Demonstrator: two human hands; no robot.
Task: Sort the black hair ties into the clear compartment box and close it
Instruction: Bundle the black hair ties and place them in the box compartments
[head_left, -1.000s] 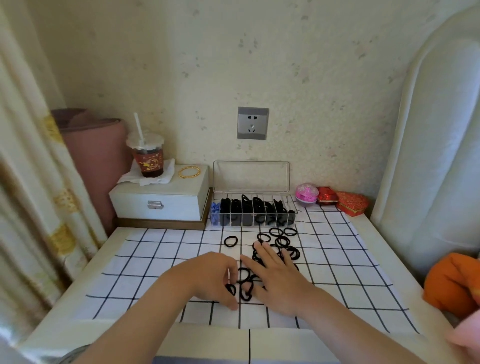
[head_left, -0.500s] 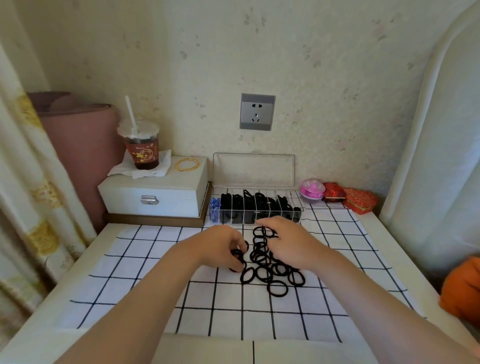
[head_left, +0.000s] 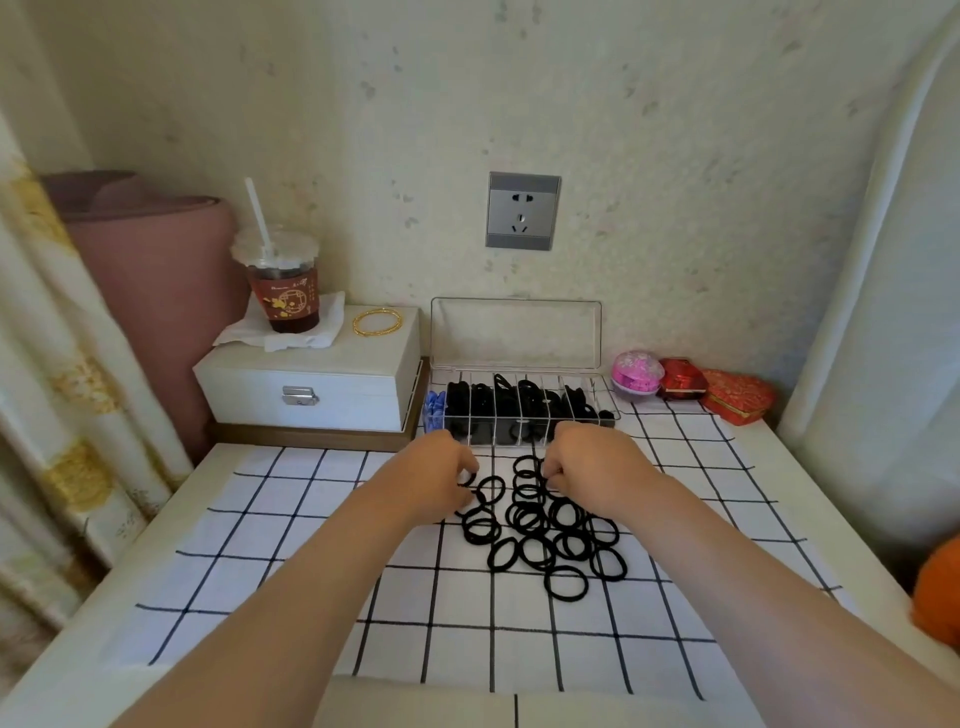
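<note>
Several black hair ties (head_left: 545, 535) lie in a loose heap on the checked cloth (head_left: 260, 545). Behind them stands the clear compartment box (head_left: 608, 410), its lid (head_left: 514, 332) up against the wall and its slots holding black ties. My left hand (head_left: 431, 480) is at the heap's left edge, fingers curled and pinching a tie. My right hand (head_left: 592, 462) is at the heap's far end, just in front of the box, fingers curled onto ties there.
A white drawer box (head_left: 306, 384) at the back left carries a drink cup (head_left: 280, 291) and a gold bangle (head_left: 376, 322). Pink and red small cases (head_left: 680, 382) sit right of the clear box. A curtain hangs left, an orange item (head_left: 937, 592) lies at the right edge.
Both hands have moved away from me toward the box, dragging the scattered ties into one heap. The view has tilted downward and nearer.
</note>
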